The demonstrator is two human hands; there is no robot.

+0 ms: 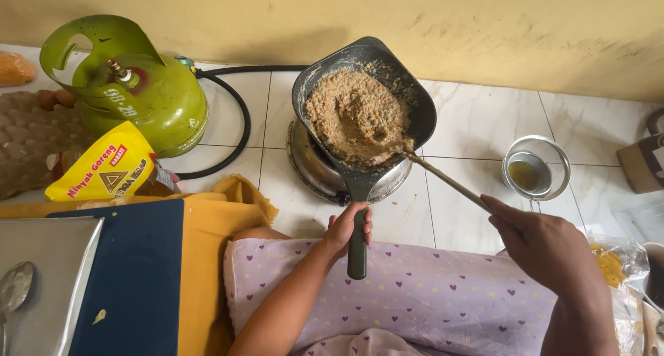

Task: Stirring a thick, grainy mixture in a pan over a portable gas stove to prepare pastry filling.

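Dark frying pan (pixel 422 103) tilted on small round metal stove (pixel 311 166), on white tiled floor (pixel 470 128). Pan holds coarse brown-orange mixture (pixel 356 114). Left hand (pixel 346 228) just below pan, fingers wrapped around pan handle (pixel 357 245). Right hand (pixel 543 242) right of pan, closed on long wooden utensil (pixel 446 179); utensil tip in mixture at pan's lower right edge. Green gas cylinder (pixel 138 86) left of pan, black hose (pixel 238 114) between them. Small metal strainer (pixel 536 168) over cup, right of pan. Yellow oil pouch (pixel 104 163) lower left of pan.
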